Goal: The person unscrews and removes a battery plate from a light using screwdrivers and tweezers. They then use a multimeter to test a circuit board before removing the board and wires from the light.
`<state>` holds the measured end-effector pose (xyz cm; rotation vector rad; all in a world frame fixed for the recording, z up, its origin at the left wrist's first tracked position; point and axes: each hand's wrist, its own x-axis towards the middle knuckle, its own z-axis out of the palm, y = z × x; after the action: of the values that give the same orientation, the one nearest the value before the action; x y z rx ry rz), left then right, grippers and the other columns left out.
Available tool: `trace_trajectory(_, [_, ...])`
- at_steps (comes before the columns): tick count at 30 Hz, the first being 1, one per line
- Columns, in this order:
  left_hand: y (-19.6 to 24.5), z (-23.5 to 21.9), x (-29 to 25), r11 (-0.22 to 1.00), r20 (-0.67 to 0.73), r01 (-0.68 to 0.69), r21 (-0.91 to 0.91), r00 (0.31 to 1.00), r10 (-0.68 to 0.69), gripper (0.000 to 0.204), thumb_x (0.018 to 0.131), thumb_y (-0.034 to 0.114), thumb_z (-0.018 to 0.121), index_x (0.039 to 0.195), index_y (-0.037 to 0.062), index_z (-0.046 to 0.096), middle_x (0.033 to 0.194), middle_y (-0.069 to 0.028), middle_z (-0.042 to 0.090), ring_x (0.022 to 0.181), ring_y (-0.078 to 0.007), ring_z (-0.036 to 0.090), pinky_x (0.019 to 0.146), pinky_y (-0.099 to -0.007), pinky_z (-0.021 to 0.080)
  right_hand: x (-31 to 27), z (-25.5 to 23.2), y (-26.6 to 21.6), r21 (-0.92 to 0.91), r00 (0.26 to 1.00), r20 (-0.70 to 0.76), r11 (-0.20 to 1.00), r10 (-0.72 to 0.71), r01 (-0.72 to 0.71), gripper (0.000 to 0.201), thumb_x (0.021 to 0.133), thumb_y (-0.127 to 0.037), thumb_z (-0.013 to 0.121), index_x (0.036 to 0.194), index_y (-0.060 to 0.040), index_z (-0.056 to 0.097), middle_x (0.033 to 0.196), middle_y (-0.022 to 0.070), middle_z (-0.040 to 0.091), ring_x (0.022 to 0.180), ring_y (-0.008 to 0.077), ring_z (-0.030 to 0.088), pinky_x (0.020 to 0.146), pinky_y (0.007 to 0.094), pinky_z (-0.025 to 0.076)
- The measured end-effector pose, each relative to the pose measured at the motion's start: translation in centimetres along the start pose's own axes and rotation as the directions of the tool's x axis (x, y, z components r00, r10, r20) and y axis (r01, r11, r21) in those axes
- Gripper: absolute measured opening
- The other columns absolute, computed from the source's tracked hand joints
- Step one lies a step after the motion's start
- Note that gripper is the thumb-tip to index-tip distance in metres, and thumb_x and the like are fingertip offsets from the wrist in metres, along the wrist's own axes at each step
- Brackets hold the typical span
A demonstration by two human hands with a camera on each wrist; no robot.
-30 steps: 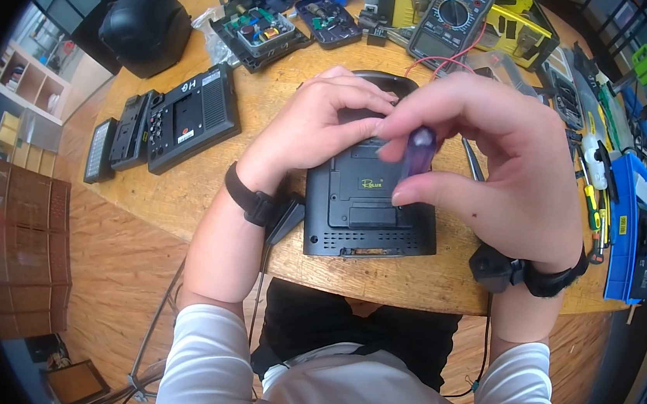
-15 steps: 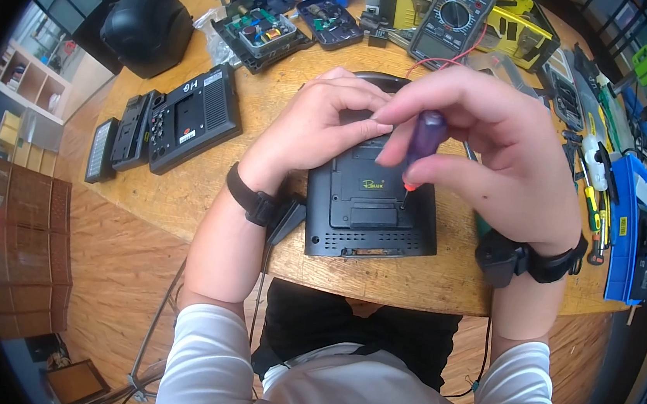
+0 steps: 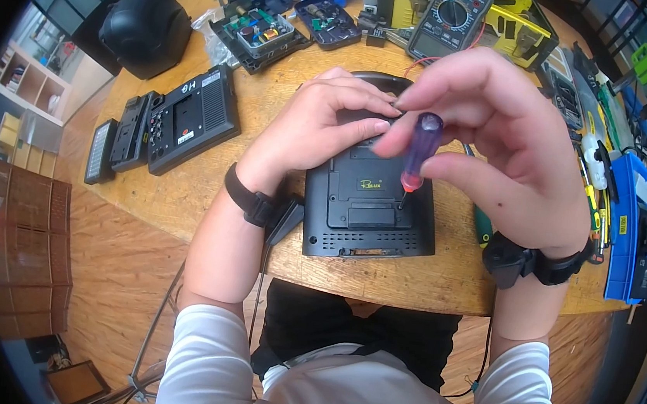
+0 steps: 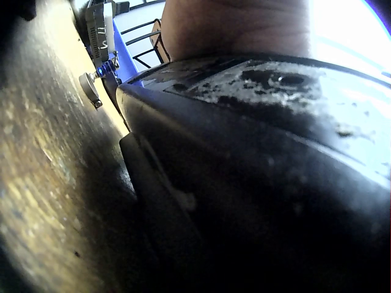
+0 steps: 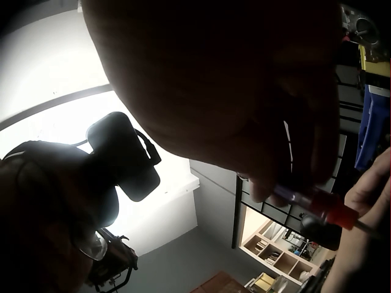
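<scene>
The screwdriver (image 3: 424,145) is in my right hand (image 3: 515,150), over the near right part of the black case (image 3: 370,199) between my arms. Its long axis runs steeply downward: the purple handle's butt is uppermost, and the shaft slants a little toward me and to my left, down to the case. Whether the tip sits in a screw I cannot tell. My right thumb and fingers pinch the handle, the palm facing my left hand (image 3: 323,120) and the index finger arching past the handle toward it. My left hand lies palm down across the far part of the case, fingers and thumb stretched rightward. The case rests on the table (image 3: 448,280); beyond my hands stands a meter (image 3: 452,16).
</scene>
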<state>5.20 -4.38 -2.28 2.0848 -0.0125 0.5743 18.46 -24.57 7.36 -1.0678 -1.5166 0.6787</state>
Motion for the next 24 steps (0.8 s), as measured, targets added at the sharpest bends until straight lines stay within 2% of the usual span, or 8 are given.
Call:
trace_trajectory(3, [0.6,-0.2,0.1,0.987,-0.015,-0.058,0.153,0.998,0.061,0.023,0.088,0.022,0.076,0.107,0.0097,0.080,0.111,-0.0107,0.077,0.110,-0.0281,0.066,0.100,-0.0404,0.049,-0.1,-0.1,-0.1,0.204,0.995,0.008,0.974,0.101,-0.100,0.034,0.087,0.011,0.071,0.119,0.0044,0.064,0.111,0.0120,0.066,0.092,0.0173,0.068,0.084,0.0276,0.056])
trace_trajectory(5, [0.5,-0.2,0.1,0.982,-0.015,-0.071,0.172,0.997,0.075,0.023,0.087,0.022,0.076,0.107,0.0096,0.080,0.111,-0.0107,0.076,0.110,-0.0282,0.066,0.100,-0.0404,0.049,0.3,-0.4,0.3,-0.110,0.991,0.076,0.987,-0.111,0.119,0.032,0.087,0.010,0.071,0.118,0.0046,0.064,0.110,0.0125,0.068,0.097,0.0176,0.069,0.080,0.0269,0.057])
trace_trajectory(9, [0.8,-0.2,0.2,0.983,-0.022,-0.082,0.166,0.996,0.087,0.024,0.087,0.022,0.076,0.108,0.0093,0.080,0.111,-0.0108,0.076,0.110,-0.0284,0.066,0.100,-0.0403,0.049,0.5,-1.4,0.3,-0.344,0.974,0.178,0.919,-0.138,0.193,0.029,0.089,0.009,0.070,0.116,0.0043,0.064,0.111,0.0143,0.070,0.101,0.0180,0.069,0.078,0.0271,0.057])
trace_trajectory(12, [0.0,0.1,-0.1,0.998,-0.033,-0.019,0.059,0.999,0.021,0.025,0.087,0.022,0.076,0.108,0.0094,0.080,0.111,-0.0109,0.076,0.110,-0.0286,0.066,0.100,-0.0403,0.049,0.3,-0.8,0.1,-0.267,0.982,0.140,0.950,-0.127,0.161,0.032,0.089,0.007,0.073,0.119,0.0036,0.063,0.112,0.0147,0.070,0.101,0.0176,0.069,0.078,0.0276,0.057])
trace_trajectory(14, [-0.4,0.0,0.0,0.999,-0.016,-0.016,0.052,1.000,0.017,0.025,0.087,0.022,0.076,0.109,0.0094,0.080,0.111,-0.0108,0.076,0.110,-0.0286,0.066,0.100,-0.0402,0.049,0.2,0.1,-0.5,0.225,0.989,-0.009,0.964,0.146,-0.140,0.036,0.087,0.006,0.076,0.120,0.0024,0.062,0.114,0.0147,0.070,0.102,0.0180,0.068,0.079,0.0280,0.056])
trace_trajectory(18, [1.0,-0.5,0.0,0.989,0.011,-0.042,0.141,0.999,0.041,0.025,0.087,0.022,0.077,0.108,0.0097,0.080,0.111,-0.0107,0.077,0.110,-0.0285,0.066,0.100,-0.0405,0.049,0.0,-0.3,0.8,0.311,0.998,0.032,0.948,0.052,-0.059,0.038,0.085,0.005,0.079,0.118,0.0017,0.060,0.111,0.0131,0.070,0.103,0.0186,0.068,0.082,0.0287,0.056])
trace_trajectory(20, [0.8,-0.4,0.1,0.991,0.007,-0.036,0.131,0.999,0.035,0.025,0.087,0.022,0.077,0.108,0.0096,0.080,0.111,-0.0107,0.077,0.110,-0.0284,0.066,0.100,-0.0407,0.049,0.3,-0.2,0.7,-0.004,0.995,0.063,0.997,-0.073,0.074,0.033,0.085,0.006,0.078,0.113,0.0013,0.061,0.106,0.0114,0.069,0.104,0.0192,0.068,0.085,0.0296,0.056])
trace_trajectory(24, [0.8,-0.3,0.1,0.987,-0.003,-0.051,0.155,0.999,0.052,0.025,0.087,0.023,0.077,0.108,0.0096,0.080,0.111,-0.0105,0.077,0.110,-0.0280,0.066,0.100,-0.0411,0.049,0.6,-0.9,0.7,-0.148,0.983,0.131,0.977,-0.132,0.151,0.038,0.083,0.006,0.080,0.116,0.0022,0.061,0.102,0.0100,0.067,0.102,0.0195,0.068,0.083,0.0298,0.057])
